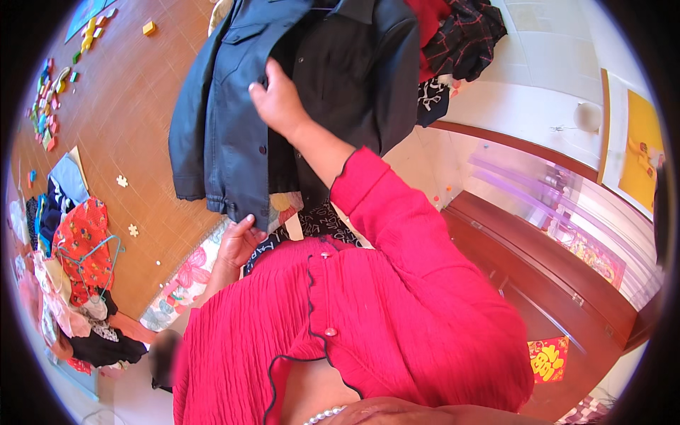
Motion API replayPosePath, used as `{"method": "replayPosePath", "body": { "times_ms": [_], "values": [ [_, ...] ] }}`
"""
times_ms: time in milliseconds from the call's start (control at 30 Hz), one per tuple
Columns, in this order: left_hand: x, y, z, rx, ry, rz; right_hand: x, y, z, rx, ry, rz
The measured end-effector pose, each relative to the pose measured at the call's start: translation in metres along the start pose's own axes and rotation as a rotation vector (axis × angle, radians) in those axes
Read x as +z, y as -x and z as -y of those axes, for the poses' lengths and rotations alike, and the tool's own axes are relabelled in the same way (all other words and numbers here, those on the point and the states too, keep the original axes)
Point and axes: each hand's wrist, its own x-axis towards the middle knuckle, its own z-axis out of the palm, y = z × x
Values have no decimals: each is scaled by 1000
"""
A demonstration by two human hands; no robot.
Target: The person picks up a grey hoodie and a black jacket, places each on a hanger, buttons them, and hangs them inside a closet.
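In front of me a dark leather-look jacket (239, 122) is spread with its front parted, dark snap buttons along the edge. My right hand (281, 101) grips that front edge near the chest pocket; its thumb lies on the outer panel and several fingers are curled out of sight. Lower down, my left hand (239, 241) pinches the bottom corner of the same panel. Beneath the jacket show a black fabric with white lettering (324, 220) and a floral cloth (186, 281).
Heaped clothes (79, 228) with a light blue hanger (114, 265) lie at left on the brown floor (143, 133). Toy blocks (50, 106) and puzzle pieces (122, 181) are scattered there. A plaid garment (467, 40) lies at upper right. Reddish-brown wooden furniture (531, 255) stands at right.
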Motion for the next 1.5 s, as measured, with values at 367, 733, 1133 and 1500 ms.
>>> {"method": "replayPosePath", "body": {
  "times_ms": [367, 733, 1133, 1500],
  "values": [
    [41, -64, -53, 417, -1190, -72, -33, 34, -63, 180, 575, 213],
    [220, -199, -152, 1313, -1776, -457, -47, 11, -66, -99, 402, 531],
    [202, -259, -150, 597, -675, -253, -75, -53, -143, 344, 608, -95],
    [188, -264, -156, 678, -615, -257, -84, -136, -148, -488, 996, 490]
  ]
}}
